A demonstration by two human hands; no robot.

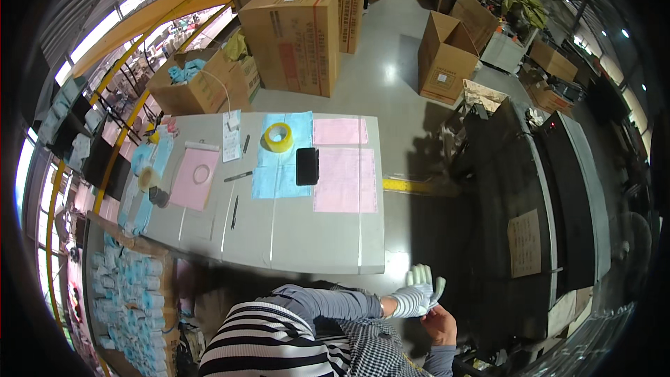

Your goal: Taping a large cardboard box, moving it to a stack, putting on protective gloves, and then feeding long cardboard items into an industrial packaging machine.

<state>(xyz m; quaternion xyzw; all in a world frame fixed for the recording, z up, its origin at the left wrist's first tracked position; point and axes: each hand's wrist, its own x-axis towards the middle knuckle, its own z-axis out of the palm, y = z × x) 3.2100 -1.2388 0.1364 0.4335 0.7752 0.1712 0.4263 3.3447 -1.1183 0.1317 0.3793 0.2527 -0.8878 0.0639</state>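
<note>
My left hand (413, 294) wears a white-and-grey striped work glove with pale fingertips, its fingers spread and nothing held. That arm, in a grey sleeve, reaches across my body to the right, past the table's near right corner. Just below it, my bare right hand (440, 325) has its fingers closed at the palm side of the glove (407, 303), seemingly pinching its edge. The right fingertips are partly hidden behind the glove. Both hands are off the table (307, 241), above the floor.
On the table lie blue sheets (283, 181), pink sheets (345, 180), yellow tape (278, 137), a black phone (307, 166) and several pens (235, 212). A carton of blue bundles (132, 300) stands at left. A dark machine (509, 167) stands at right; cartons (289, 42) stand behind.
</note>
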